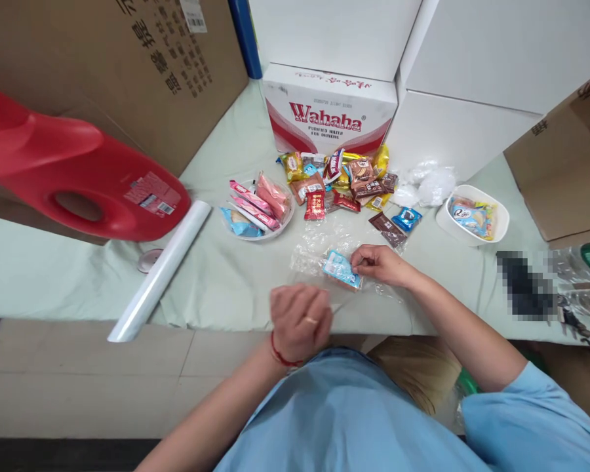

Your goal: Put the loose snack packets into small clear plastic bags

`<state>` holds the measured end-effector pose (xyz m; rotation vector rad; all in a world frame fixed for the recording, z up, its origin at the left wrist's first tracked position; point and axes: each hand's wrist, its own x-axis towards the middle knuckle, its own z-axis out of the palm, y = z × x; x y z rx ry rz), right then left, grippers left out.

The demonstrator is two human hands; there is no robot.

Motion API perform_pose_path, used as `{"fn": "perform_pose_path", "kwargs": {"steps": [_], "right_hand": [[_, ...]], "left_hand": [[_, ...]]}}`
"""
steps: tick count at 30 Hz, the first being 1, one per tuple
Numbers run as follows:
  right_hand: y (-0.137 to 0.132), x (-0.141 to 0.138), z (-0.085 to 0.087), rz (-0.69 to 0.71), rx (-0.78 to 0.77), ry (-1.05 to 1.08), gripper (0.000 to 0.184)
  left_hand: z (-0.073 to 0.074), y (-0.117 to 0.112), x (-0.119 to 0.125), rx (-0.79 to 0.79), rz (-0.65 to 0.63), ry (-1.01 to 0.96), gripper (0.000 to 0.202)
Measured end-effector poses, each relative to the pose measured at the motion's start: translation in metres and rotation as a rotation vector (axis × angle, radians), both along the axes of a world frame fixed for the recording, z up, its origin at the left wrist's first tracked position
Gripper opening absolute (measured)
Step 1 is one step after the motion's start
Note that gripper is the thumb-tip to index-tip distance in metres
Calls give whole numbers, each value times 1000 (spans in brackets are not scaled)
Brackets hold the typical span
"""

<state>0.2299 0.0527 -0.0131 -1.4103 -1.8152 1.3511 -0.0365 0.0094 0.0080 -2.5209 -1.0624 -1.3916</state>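
We've got the right hand [379,263] pinching the blue packet [341,267] by its edge, amid film [307,257] on the cloth [236,288]. Our left [301,318] is a curled fist; holding anything? We can't tell. That thin, crinkly, slack film could snag, tugging our glossy rectangle askew.

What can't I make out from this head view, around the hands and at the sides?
All in the head view:
Left hand: its palm, and anything in it, hidden behind the back of the hand.
Blue packet: one edge covered by the right hand; its print is too small.
Red jug: top cut off by the left edge.
Dark thing at right: pixelated, unidentifiable.
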Motion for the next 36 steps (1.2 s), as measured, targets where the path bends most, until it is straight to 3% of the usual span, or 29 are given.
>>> {"fn": "perform_pose_path", "kwargs": {"steps": [2,7,12,15,19,23,26,30,33,35,36], "right_hand": [[-4,-3,1,-6,31,-7,20],[-7,1,16,85,96,-74,26],[19,11,18,-154,338,-560,32],[38,8,12,-199,282,-756,50],[43,0,20,-130,119,-631,16],[16,-17,42,-18,217,-411,15],[-16,-37,47,137,281,-561,23],[-52,-57,31,212,374,-796,41],[-68,-62,18,199,474,-858,50],[-72,-65,13,184,491,-896,54],[-73,-66,11,173,488,-910,57]], "left_hand": [[-4,-9,17,-120,-78,125,26],[-30,7,35,-235,18,326,25],[-36,11,33,-256,30,363,25],[-32,8,34,-280,60,371,24],[-29,9,36,-390,54,402,25],[-30,8,37,-431,28,391,25],[-32,9,37,-439,3,386,23],[-37,18,27,-555,-129,359,27],[-42,26,8,-696,-323,173,24],[-44,29,-7,-790,-293,-52,28],[-45,30,-12,-819,-178,-159,31]]}}
